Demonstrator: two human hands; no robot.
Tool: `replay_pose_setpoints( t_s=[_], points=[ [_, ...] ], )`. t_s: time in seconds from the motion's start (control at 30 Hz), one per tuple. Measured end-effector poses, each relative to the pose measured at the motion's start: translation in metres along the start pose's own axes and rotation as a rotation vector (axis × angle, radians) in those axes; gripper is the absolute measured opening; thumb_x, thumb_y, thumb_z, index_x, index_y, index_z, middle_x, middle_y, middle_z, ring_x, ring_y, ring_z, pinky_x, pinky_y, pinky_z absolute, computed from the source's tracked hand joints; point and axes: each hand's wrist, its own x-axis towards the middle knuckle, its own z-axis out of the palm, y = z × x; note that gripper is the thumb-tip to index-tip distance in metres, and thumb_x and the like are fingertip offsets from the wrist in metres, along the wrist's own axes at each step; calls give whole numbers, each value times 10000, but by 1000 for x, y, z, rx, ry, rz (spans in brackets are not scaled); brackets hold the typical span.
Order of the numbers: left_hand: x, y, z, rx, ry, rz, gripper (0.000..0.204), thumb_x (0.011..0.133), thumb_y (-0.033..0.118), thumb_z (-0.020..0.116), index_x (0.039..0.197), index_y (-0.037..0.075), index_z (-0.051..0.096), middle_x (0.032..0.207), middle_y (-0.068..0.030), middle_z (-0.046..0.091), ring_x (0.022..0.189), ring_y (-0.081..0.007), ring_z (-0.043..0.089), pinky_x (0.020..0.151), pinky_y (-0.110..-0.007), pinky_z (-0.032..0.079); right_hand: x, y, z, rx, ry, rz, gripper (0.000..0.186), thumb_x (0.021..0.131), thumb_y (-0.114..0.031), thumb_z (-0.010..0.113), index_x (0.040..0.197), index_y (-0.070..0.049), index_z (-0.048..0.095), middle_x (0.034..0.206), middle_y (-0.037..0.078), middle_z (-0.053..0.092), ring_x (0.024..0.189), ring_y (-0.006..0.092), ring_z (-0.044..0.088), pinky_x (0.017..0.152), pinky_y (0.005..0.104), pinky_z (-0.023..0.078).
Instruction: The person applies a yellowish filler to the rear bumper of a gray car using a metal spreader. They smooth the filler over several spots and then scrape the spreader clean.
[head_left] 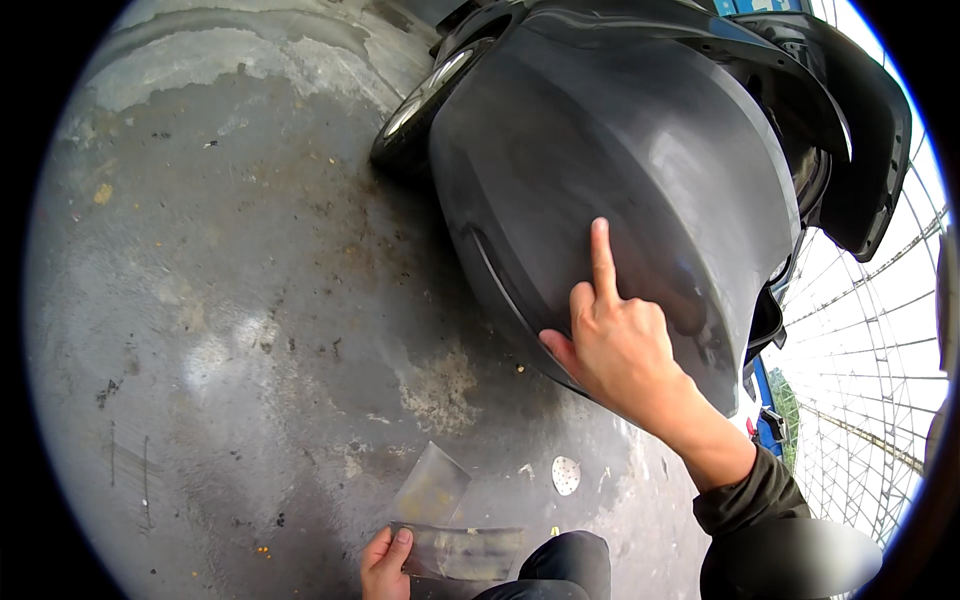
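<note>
My right hand (625, 345) reaches over a dull dark grey car body panel (560, 150). Its index finger is stretched out with the tip at the panel's surface, the thumb sticks out sideways and the other fingers are curled; it holds nothing. Low in the picture, my left hand (385, 562) pinches the end of a worn grey strip (470, 553) that looks like sandpaper, thumb on top. Just beyond the strip is a thin, translucent greyish sheet (432, 487); whether my left hand holds it too cannot be made out.
A car wheel (425, 110) stands at the panel's far left. Black curved car parts (860, 130) jut out at the far right. A pale round disc with small holes (566, 476) lies on the stained grey floor (230, 300), near my dark-trousered knee (575, 560).
</note>
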Motion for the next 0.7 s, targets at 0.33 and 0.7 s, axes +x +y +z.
replay_pose_setpoints(
  t_s=[0.33,0.7],
  points=[
    [-11,1,1,-5,93,55,205,950,136,529,1073,-5,611,1014,-33,628,951,-131,576,857,-272,439,-19,1,14,516,165,-37,341,824,-295,659,799,19,528,1214,312,492,545,337,608,518,379,519],
    [3,-20,58,196,22,52,205,946,197,546,970,3,606,912,-1,607,820,-87,540,767,-248,435,-166,-36,139,1686,-627,133,330,928,-331,566,990,-17,646,797,100,654,688,180,652,638,318,495]
  ],
)
